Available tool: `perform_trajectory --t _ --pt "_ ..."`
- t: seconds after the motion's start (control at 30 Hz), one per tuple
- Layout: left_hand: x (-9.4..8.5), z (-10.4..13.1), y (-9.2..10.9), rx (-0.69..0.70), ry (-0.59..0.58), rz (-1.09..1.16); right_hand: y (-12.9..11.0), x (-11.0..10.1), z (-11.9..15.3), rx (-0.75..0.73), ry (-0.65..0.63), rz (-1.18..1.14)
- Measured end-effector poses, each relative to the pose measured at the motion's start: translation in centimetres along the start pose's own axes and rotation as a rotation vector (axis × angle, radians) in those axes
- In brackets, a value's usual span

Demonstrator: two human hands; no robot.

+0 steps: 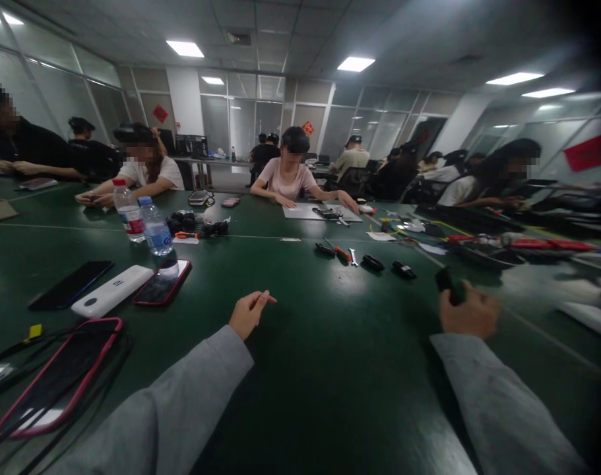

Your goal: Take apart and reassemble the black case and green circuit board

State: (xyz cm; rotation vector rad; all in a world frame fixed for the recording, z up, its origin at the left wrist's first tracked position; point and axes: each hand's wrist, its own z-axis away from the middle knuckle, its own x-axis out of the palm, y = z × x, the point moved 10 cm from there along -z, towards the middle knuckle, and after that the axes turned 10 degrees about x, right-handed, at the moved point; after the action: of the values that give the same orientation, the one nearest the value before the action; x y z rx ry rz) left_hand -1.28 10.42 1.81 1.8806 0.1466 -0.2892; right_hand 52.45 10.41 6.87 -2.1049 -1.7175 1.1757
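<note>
Black stubby object (pixel 443 280), blurred in outline, sits in the right hand (pixel 472 313) at the right of the smooth dark-green tabletop (pixel 330 376), one end poking up beyond the thumb. The right fingers are curled closed round it; a light, steady grip would suit so small a piece. The left hand (pixel 245 315) is well apart, nearer the middle, its fingers loosely bent, part-way open, with nothing visible in them; whether it touches the table I cannot tell. Farther off lie an orange-and-black screwdriver (pixel 342 254) and a silver metal wrench (pixel 353 257), so any reach that way is best slow and clear of both. Beyond, a person in a pink top (pixel 290 173) works at a pale flat board (pixel 295 212), space best left uncrowded.
</note>
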Motion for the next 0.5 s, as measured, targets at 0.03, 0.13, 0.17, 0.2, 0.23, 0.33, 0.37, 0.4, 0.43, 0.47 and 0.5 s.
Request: perform_trajectory --t 0.03,0.13,0.17,0.2,0.23,0.33,0.37,0.4,0.43,0.47,0.5 --pt "-0.1 -0.1 0.2 0.013 0.011 0.011 -2.8 0.2 1.7 -0.061 -0.045 -0.007" --pt "-0.1 -0.2 0.1 0.001 0.033 0.103 -12.2 -0.2 8.4 -0.289 -0.190 -0.130" --pt "0.0 -0.2 0.0 -0.016 0.039 0.147 -15.2 -0.6 11.1 -0.371 -0.256 -0.186" --pt "0.1 -0.1 -0.2 -0.032 0.047 0.191 -18.1 -1.1 13.9 -0.454 -0.331 -0.247" --pt "0.1 -0.1 -0.4 -0.045 0.061 0.234 -20.7 -1.8 16.6 -0.523 -0.408 -0.306" --pt "0.1 0.0 -0.7 -0.063 0.108 0.363 -26.7 -4.3 24.1 -0.671 -0.636 -0.457" --pt "0.2 0.0 -0.8 -0.058 0.120 0.411 -28.0 -5.0 26.1 -0.701 -0.704 -0.498" --pt "0.2 -0.1 -0.7 -0.050 0.134 0.457 -29.1 -5.7 27.7 -0.721 -0.765 -0.536" --pt "0.1 -0.1 -0.8 -0.042 0.157 0.497 -29.9 -6.2 28.8 -0.724 -0.813 -0.572" --pt "0.0 0.0 -0.9 -0.045 0.186 0.526 -30.4 -6.5 29.5 -0.715 -0.848 -0.605" --pt "-0.3 0.0 -1.1 -0.062 0.220 0.546 -30.7 -6.8 29.8 -0.698 -0.873 -0.638"
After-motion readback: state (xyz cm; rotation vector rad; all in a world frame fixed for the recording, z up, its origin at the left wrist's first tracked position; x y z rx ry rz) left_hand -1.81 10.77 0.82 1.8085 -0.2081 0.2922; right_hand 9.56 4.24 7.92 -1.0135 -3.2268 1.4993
